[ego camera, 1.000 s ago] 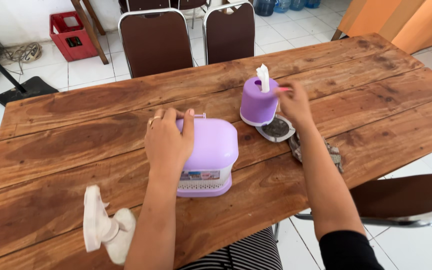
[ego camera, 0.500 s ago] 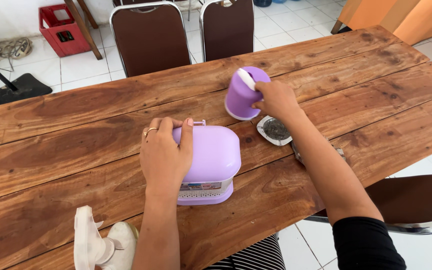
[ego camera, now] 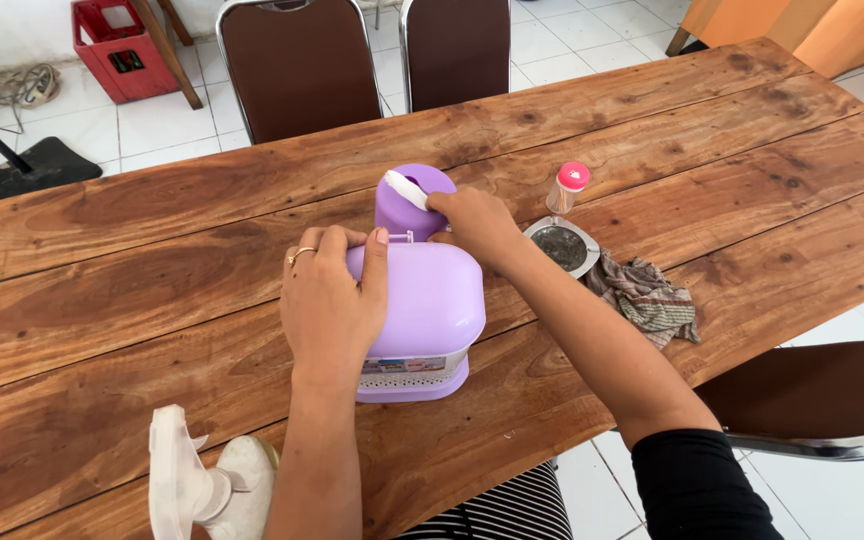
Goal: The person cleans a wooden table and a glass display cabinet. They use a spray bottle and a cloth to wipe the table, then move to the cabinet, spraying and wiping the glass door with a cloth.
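While the left hand (ego camera: 332,300) presses flat on the rounded lilac plastic box (ego camera: 422,315) mid-bench to steady it, the right hand (ego camera: 477,225) grips the tilted lilac tissue cylinder (ego camera: 407,200) just behind it.

One wooden surface (ego camera: 152,260) carries two purple plastic things: one lidded box (ego camera: 432,310) and one round tissue holder (ego camera: 407,205). Also on it are one pink-capped small jar (ego camera: 567,187), one round metal dish (ego camera: 564,246), one crumpled cloth (ego camera: 644,298) and one white spray bottle (ego camera: 202,485). Two brown chairs (ego camera: 297,65) stand at the far side, one more chair (ego camera: 812,395) at the right, and one red crate (ego camera: 117,50) sits on the floor.
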